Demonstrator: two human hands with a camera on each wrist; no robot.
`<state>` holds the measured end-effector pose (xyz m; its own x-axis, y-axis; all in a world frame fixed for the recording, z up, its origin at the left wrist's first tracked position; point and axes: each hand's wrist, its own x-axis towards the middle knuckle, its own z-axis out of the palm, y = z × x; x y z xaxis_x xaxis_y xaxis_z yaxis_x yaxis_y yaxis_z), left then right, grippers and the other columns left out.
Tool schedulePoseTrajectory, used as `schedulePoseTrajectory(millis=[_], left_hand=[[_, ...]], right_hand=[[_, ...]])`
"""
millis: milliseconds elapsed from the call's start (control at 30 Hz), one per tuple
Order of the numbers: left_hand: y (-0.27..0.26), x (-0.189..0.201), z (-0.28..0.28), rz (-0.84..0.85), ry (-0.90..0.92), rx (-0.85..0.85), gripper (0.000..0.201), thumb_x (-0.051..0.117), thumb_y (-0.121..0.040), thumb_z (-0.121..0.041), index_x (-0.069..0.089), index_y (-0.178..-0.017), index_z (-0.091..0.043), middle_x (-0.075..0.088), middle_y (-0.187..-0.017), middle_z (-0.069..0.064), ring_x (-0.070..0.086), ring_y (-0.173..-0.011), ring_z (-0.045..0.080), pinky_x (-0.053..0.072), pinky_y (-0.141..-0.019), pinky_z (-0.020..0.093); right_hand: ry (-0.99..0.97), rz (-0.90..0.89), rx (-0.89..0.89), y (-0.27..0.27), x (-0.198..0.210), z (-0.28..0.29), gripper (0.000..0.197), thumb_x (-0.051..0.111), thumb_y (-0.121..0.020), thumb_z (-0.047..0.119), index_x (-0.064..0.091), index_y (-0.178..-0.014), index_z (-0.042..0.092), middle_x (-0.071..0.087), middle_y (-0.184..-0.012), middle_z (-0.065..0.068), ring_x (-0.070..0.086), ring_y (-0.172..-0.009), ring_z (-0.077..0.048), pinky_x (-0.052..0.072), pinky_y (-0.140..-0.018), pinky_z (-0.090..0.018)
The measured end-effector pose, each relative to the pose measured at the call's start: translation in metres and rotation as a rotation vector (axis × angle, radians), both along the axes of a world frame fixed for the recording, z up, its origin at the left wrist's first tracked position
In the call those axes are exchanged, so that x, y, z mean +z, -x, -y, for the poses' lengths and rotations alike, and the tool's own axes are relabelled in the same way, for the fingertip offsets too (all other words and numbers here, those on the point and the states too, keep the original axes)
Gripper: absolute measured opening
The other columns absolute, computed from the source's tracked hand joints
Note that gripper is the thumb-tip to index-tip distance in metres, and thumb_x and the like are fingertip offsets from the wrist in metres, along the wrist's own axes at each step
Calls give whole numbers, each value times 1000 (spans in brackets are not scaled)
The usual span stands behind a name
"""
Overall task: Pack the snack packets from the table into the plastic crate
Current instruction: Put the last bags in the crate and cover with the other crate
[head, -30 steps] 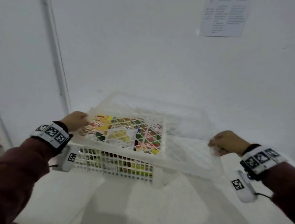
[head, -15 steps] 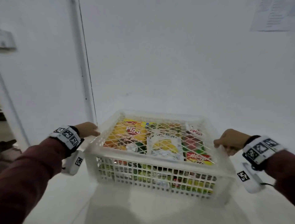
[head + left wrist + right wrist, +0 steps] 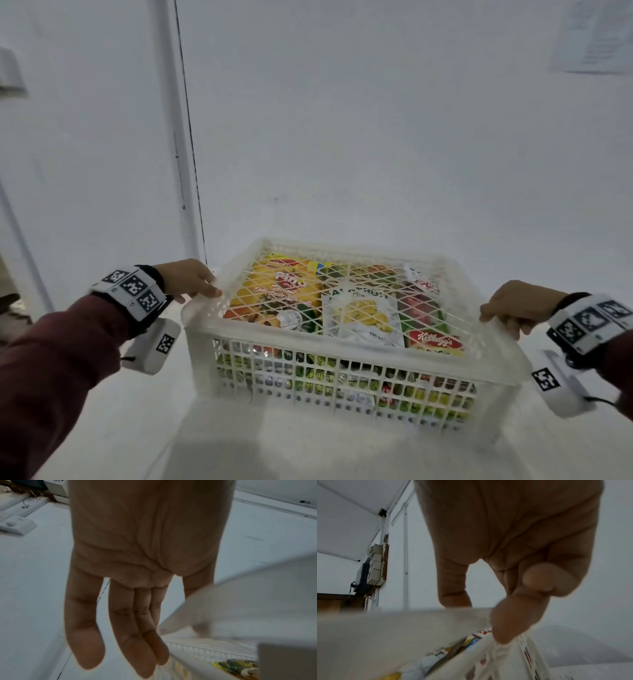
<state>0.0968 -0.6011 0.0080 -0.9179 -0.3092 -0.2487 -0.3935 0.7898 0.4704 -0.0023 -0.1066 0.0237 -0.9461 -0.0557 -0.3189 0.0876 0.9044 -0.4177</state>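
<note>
White plastic crate (image 3: 342, 373) on bench (image 3: 239, 445), lattice lid (image 3: 346, 301) over snack packets (image 3: 363, 313), left hand (image 3: 190, 279) fingers (image 3: 123, 635) straight on 9 o'clock rim, right hand (image 3: 517, 306) fingers (image 3: 508, 622) pinching lid at 3 o'clock

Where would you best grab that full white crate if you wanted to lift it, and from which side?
Probably by the thick top rim of the crate at its two short ends, one hand coming in from each side. The rim is a solid lip, while the lattice lid and slotted walls look thin. The left hand and right hand already sit at those ends, which should keep the packed load level.
</note>
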Motion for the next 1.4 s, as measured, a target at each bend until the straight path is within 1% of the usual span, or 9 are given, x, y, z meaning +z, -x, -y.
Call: schedulePoseTrajectory(millis=[133, 267, 367, 567, 667, 800, 1067, 1233, 1400], left_hand=[[0, 1, 2, 57, -13, 5, 15, 62, -88, -28, 61, -96, -16, 64, -91, 2, 58, -81, 14, 49, -69, 24], [5, 2, 11, 47, -185, 106, 40, 49, -89, -51, 61, -103, -16, 64, -98, 3, 61, -84, 18, 51, -76, 30], [14, -4, 10, -4, -277, 152, 55, 37, -92, -55, 59, -110, -8, 62, -93, 8, 60, -84, 23, 50, -76, 32], [33, -33, 15, 8, -237, -46, 79, 31, -87, -60, 45, -132, 3, 46, -139, 16, 45, -127, 31, 29, -113, 42], [28, -27, 4, -75, -216, -108, 56, 47, -89, -46, 56, -108, 6, 56, -118, 33, 55, -95, 28, 40, -94, 38], [39, -35, 16, -90, -230, -161, 111, 56, -21, -93, 53, -85, -3, 56, -85, 14, 49, -82, 22, 42, -83, 39], [30, -30, 2, -140, -7, -254, 112, 23, -19, -104, 46, -71, -8, 51, -72, 10, 45, -67, 17, 38, -66, 19], [21, -32, -18, -176, -5, -266, 75, 37, -55, -84, 41, -64, -9, 47, -62, 3, 41, -58, 17, 37, -61, 20], [20, -29, -65, -204, -122, -250, 40, 44, -96, -26, 40, -60, -9, 43, -56, 1, 38, -57, 18, 34, -64, 27]], right_hand=[[-26, 34, 5, 0, -6, 2, 21, 65, -81, 14, 58, -66, 1, 52, -45, -8, 47, -31, -16, 34, -35, -17], [85, 88, -68, 4, -7, 0, 34, 62, -86, 35, 57, -79, 2, 55, -52, -5, 53, -36, -14, 40, -41, -19], [197, 109, -122, 8, -16, 1, 44, 54, -88, 45, 52, -70, 5, 43, -40, -2, 38, -28, -12, 35, -39, -17], [188, 28, 14, 23, -46, 3, 50, 52, -90, 44, 38, -54, 13, 31, -46, -5, 29, -34, -14, 25, -39, -19], [132, -66, 22, 22, -46, 4, 49, 53, -89, 43, 42, -55, 10, 42, -46, -4, 39, -31, -11, 32, -38, -18], [143, -98, 20, 20, -46, 6, 51, 57, -89, 38, 33, -51, 13, 32, -44, -2, 31, -32, -10, 28, -40, -20], [101, -204, 11, 14, -49, 5, 50, 59, -88, 35, 33, -52, 12, 34, -51, -1, 36, -46, -13, 30, -48, -20], [167, -214, -43, 2, -53, -19, 47, 63, -85, 32, 34, -53, 13, 36, -51, -2, 37, -47, -15, 31, -49, -24], [188, -225, -106, -27, -50, -64, 47, 63, -85, 32, 36, -53, 12, 39, -51, -3, 39, -46, -16, 30, -47, -24]])
